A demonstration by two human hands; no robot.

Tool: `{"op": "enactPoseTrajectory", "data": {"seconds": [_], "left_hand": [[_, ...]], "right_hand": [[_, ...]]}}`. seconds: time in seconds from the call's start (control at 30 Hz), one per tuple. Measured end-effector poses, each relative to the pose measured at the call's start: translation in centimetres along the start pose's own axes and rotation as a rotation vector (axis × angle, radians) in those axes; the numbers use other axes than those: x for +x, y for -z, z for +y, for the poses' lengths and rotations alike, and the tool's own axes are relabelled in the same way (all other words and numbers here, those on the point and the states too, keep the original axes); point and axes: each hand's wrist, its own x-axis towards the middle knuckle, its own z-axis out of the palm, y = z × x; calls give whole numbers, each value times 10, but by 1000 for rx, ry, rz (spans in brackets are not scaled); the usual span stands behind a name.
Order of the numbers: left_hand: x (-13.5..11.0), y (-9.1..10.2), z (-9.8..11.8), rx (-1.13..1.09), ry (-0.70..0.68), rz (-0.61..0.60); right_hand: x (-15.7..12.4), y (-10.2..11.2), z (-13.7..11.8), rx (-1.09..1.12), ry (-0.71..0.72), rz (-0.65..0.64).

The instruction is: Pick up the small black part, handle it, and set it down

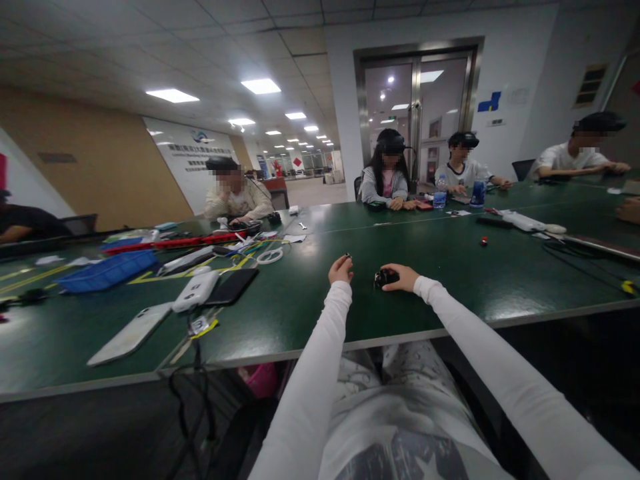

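My right hand [401,278] is closed around a small dark object [386,277] with a few shiny spots, low over the green table [310,320]. What kind of object it is I cannot make out. To its left, my left hand [341,269] is raised a little above the table with its fingers pinched together. A tiny light-and-dark bit [349,256] shows at those fingertips, too small to name. The two hands are apart from each other.
Left of me lie a blue tray [107,272], a white phone-shaped slab [131,333], a white device [196,290], a black slab [233,287] and a coiled white cable [270,256]. A small red item [483,241] sits to the right. Several people with headsets sit around the table.
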Motion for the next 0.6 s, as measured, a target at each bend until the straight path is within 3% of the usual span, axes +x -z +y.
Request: {"op": "enactPoseTrajectory", "data": {"seconds": [0.1, 0.2, 0.43, 0.6], "left_hand": [[4, 3, 1, -121, 46, 54], [2, 2, 1, -81, 29, 8], [-18, -11, -7, 339, -223, -483], [-24, -13, -13, 543, -304, -605]], "right_hand": [[-1, 1, -1, 3, -5, -5], [-1, 1, -3, 6, -7, -3], [2, -3, 2, 45, 8, 23], [2, -3, 5, 47, 15, 29]]}}
